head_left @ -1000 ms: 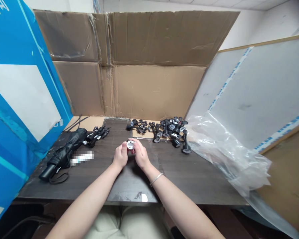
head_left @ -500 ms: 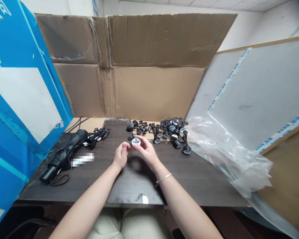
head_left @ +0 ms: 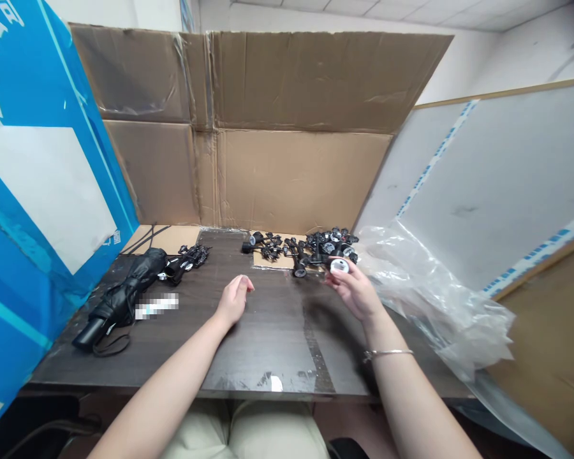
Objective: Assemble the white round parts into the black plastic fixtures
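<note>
In the head view my right hand (head_left: 356,292) is closed around a black part with a round white end face (head_left: 339,265), held at the near side of the pile. Its fingers grip the rim, and the white face is turned toward me. My left hand (head_left: 234,299) is over the middle of the table with its fingers curled in; whatever is between them, if anything, is hidden. Similar black parts (head_left: 332,242) with round cup-like ends and thin jointed pieces lie heaped behind my right hand. One of them (head_left: 300,266) lies just left of that hand.
A folded black umbrella (head_left: 124,293) lies on the left of the dark table (head_left: 268,344). Beside it is a smaller black cluster (head_left: 186,261). Clear plastic sheeting (head_left: 435,299) covers the right edge. A cardboard panel (head_left: 296,178) stands behind, a blue box (head_left: 23,210) on the left.
My right hand has moved right, away from my left hand, carrying the white-faced part to the pile. My left hand has stayed nearly in place, fingers still curled.
</note>
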`<state>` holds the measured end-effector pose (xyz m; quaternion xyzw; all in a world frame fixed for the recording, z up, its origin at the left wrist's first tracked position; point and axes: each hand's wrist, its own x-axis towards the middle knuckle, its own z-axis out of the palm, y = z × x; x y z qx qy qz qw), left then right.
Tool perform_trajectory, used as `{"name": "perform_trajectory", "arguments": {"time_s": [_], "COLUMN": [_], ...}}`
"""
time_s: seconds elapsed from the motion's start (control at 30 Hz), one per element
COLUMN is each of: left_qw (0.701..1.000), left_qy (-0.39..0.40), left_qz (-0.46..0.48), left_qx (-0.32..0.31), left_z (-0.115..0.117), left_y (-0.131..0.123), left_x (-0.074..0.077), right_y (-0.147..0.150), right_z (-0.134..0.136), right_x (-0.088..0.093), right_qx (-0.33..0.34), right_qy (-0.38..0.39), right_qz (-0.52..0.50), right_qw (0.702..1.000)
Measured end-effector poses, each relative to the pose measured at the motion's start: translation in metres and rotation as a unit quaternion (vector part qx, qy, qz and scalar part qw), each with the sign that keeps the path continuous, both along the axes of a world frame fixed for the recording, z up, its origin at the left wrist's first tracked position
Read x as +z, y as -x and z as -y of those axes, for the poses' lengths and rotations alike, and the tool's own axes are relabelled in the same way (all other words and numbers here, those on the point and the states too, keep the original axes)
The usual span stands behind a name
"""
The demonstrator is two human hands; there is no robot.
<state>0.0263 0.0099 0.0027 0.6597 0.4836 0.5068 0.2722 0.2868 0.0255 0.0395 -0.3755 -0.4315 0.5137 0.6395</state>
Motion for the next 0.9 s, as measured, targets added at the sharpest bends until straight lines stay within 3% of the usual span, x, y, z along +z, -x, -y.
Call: {"name": "perform_trajectory", "arguments": {"time_s": [0.13, 0.27, 0.43, 0.63, 0.77, 0.9], "left_qw": [1.000, 1.000, 1.000, 1.000, 0.999, 0.999], "left_qy": [0.003, 0.015, 0.016, 0.019, 0.021, 0.023], "left_qz": [-0.003, -0.006, -0.013, -0.020, -0.026, -0.029], "left_qx": [0.002, 0.001, 0.001, -0.002, -0.007, -0.011], "left_z": [0.000, -0.001, -0.002, -0.003, -0.004, -0.003], "left_y": [-0.001, -0.001, 0.000, 0.001, 0.001, 0.001], "left_x": [0.001, 0.000, -0.002, -0.003, -0.004, -0.004], "right_y": [-0.026, -0.044, -0.051, -0.052, -0.066, -0.086], "right_z": [-0.002, -0.005, -0.009, -0.006, -0.010, -0.019], "right_x": [-0.002, -0.011, -0.019, -0.010, -0.006, -0.005], "right_qx": [-0.063, -0.081, -0.081, -0.100, -0.167, -0.201], "right_qy": [0.022, 0.039, 0.042, 0.004, 0.010, 0.047], "right_qz": [-0.008, -0.008, -0.050, -0.048, 0.034, 0.239], "right_qw": [0.998, 0.996, 0.995, 0.994, 0.985, 0.949]}}
